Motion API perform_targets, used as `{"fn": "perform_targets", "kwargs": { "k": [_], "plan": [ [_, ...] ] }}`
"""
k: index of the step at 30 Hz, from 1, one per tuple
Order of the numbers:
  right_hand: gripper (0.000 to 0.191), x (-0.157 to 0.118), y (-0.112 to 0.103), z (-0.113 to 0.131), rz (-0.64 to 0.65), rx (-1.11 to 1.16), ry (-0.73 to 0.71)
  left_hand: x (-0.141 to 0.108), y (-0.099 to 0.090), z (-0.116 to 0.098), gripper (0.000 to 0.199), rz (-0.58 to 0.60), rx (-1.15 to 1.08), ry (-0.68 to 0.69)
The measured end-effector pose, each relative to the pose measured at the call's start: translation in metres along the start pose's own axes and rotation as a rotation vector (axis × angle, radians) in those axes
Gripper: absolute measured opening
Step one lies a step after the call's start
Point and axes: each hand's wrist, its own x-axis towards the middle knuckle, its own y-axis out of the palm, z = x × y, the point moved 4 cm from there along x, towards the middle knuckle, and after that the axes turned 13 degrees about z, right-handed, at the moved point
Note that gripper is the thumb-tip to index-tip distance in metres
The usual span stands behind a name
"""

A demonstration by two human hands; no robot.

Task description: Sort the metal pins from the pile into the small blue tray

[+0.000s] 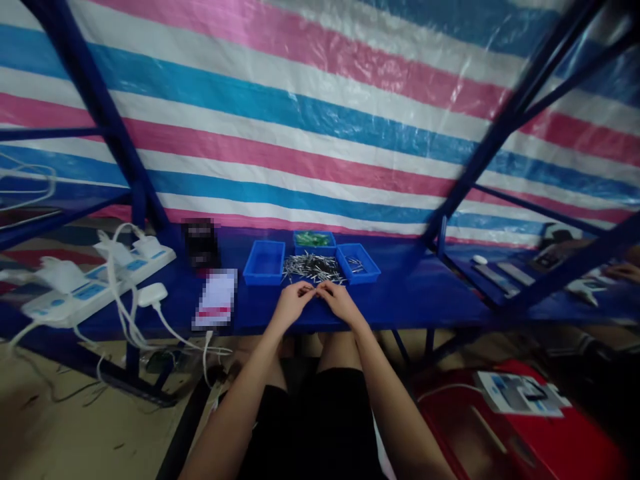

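My left hand [296,298] and my right hand [334,297] meet fingertip to fingertip over the near part of the blue table. Both are closed in a pinch, and what lies between the fingers is too small to name. Just beyond them is a loose pile of thin metal pins or screws [314,266]. Left of the pile stands a blue tray [265,260] with nothing visible in it. To the right, another blue tray [370,259] holds a few of the thin metal pieces. Behind the pile, a third blue tray [314,251] contains green pieces [313,239].
A white power strip [100,283] with plugs and cables lies at the left. Nearer sit a phone [216,298] and a blurred dark object [200,243]. Blue metal bars [470,173] frame the table before a striped sheet [300,133]. A red stool [540,413] stands lower right.
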Motion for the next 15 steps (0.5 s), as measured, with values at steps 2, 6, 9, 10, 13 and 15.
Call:
{"fn": "perform_targets", "kwargs": {
  "k": [2,6,9,10,13,15],
  "plan": [
    [0.021,0.0011,0.0011,-0.0003,-0.006,0.002,0.006,0.0000,-0.0013,-0.0026,0.019,-0.020,-0.023,0.008],
    [0.019,0.0006,0.0024,0.0046,0.001,0.010,-0.026,-0.0004,-0.0033,-0.0066,0.018,-0.046,0.007,0.007],
    [0.020,0.0014,0.0017,0.0069,-0.005,0.029,-0.029,0.0000,-0.0031,-0.0057,0.021,-0.038,0.029,0.019],
    [0.020,0.0023,0.0015,0.0069,-0.003,0.034,-0.024,0.0002,-0.0029,-0.0044,0.022,-0.038,0.042,0.020],
    [0.021,0.0056,0.0006,0.0043,-0.001,0.060,-0.003,0.0007,-0.0007,0.0006,0.024,-0.050,0.083,0.009],
    [0.021,0.0069,-0.0005,0.0009,-0.015,0.082,0.012,0.0008,0.0021,0.0021,0.027,-0.027,0.087,0.005]
  ]
}}
